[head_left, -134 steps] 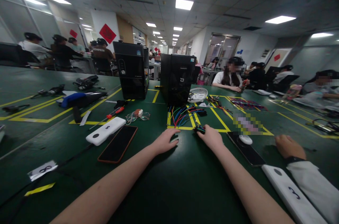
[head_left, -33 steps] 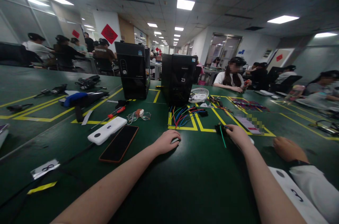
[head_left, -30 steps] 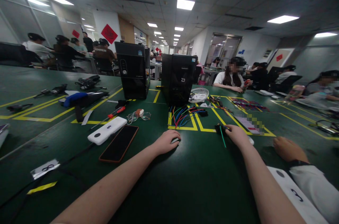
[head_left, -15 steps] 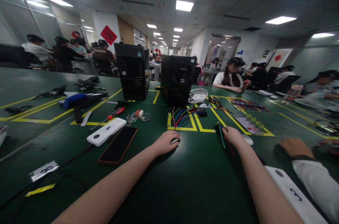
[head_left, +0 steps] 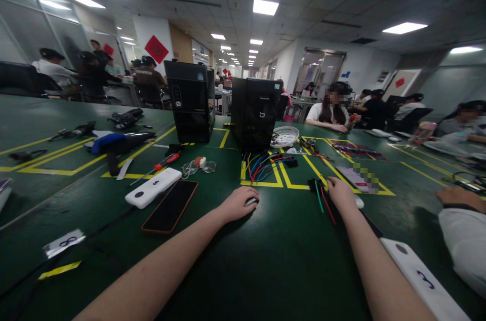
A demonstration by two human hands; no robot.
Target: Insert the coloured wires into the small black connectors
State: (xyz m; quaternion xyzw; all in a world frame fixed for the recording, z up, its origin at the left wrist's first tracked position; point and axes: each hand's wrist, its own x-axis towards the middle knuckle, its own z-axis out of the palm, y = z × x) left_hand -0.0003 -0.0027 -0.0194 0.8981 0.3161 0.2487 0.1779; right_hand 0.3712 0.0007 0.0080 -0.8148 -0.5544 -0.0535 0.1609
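Note:
My left hand [head_left: 238, 204] lies curled on the green table [head_left: 266, 260], its fingers closed over a small pale object [head_left: 250, 201] that I cannot make out. My right hand [head_left: 340, 193] rests further right, fingers bent down beside a small black connector [head_left: 314, 185] with a green and a red wire [head_left: 323, 198] trailing toward me. Whether the fingers still touch the wires is unclear. A bundle of coloured wires [head_left: 261, 165] lies just beyond both hands, in front of a black computer tower [head_left: 254, 113].
A phone [head_left: 170, 205] and a white power bank [head_left: 153, 187] lie to the left, with a red screwdriver [head_left: 165, 161] and glasses [head_left: 198, 165] behind. A second tower [head_left: 190, 101] stands further back. Another white power bank [head_left: 421, 275] lies right. A neighbour's sleeve [head_left: 461, 240] is at the far right. People sit at other tables.
My right hand carried the black connector with its wires from the middle to the right and set it on the table. The neighbour's hand drew back to the right. My left hand stayed put.

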